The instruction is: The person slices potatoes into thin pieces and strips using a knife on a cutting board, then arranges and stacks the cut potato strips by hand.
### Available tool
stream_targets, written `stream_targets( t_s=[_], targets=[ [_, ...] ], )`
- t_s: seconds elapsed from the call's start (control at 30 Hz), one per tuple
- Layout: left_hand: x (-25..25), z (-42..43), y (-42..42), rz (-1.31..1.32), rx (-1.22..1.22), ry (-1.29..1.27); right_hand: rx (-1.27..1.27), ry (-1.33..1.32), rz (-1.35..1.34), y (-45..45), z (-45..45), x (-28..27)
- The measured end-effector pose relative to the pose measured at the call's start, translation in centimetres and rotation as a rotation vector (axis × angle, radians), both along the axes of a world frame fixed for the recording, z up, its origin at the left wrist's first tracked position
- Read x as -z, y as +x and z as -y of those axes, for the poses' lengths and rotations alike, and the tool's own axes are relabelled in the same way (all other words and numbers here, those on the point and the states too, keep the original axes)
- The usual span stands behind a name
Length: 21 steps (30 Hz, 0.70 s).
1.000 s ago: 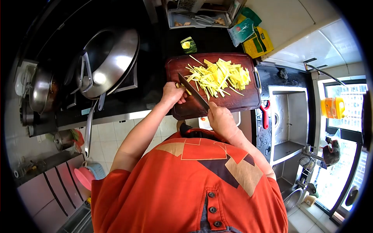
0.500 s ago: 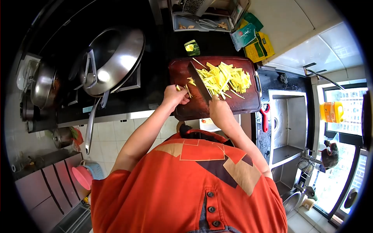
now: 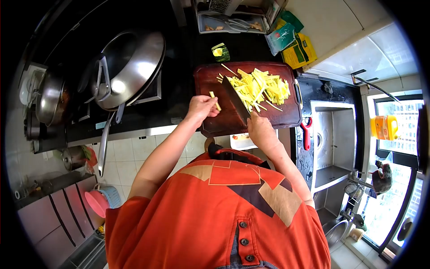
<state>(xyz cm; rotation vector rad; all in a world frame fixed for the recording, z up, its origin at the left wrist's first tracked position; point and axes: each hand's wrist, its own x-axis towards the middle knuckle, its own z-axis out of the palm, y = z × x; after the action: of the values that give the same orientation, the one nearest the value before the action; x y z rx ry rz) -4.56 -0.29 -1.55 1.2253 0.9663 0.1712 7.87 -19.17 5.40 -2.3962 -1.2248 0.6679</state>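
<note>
Head view: broad, flat knife [image 3: 236,99] in right hand [image 3: 262,131] beside slender yellow strips [image 3: 263,86].

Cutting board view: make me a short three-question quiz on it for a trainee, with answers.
1. Which hand holds the knife?

2. True or false: the yellow strips lie heaped on the cutting board.

3. What is in the left hand's grip?
A) the red-handled tool
B) a pale yellow piece
C) the orange jug

Key: 1. the right hand; 2. true; 3. B.
</note>
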Motion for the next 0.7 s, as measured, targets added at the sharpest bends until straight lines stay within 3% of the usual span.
stream_targets(
  t_s=[0.1,0.17,0.37,0.7],
  targets=[
    [-0.1,0.4,1.3,-0.031,0.003,0.014,-0.029,0.066,-0.008,-0.4,0.4,0.2],
    [-2.1,0.4,1.4,-0.224,0.112,0.201,-0.045,0.096,-0.016,-0.7,0.4,0.3],
    [-0.8,0.2,0.9,-0.108,0.042,0.111,-0.058,0.056,0.006,-1.7,0.1,-0.5],
    [-1.5,-0.7,1.4,-0.17,0.146,0.181,-0.091,-0.072,-0.017,-3.6,-0.7,-0.3]
  ],
)
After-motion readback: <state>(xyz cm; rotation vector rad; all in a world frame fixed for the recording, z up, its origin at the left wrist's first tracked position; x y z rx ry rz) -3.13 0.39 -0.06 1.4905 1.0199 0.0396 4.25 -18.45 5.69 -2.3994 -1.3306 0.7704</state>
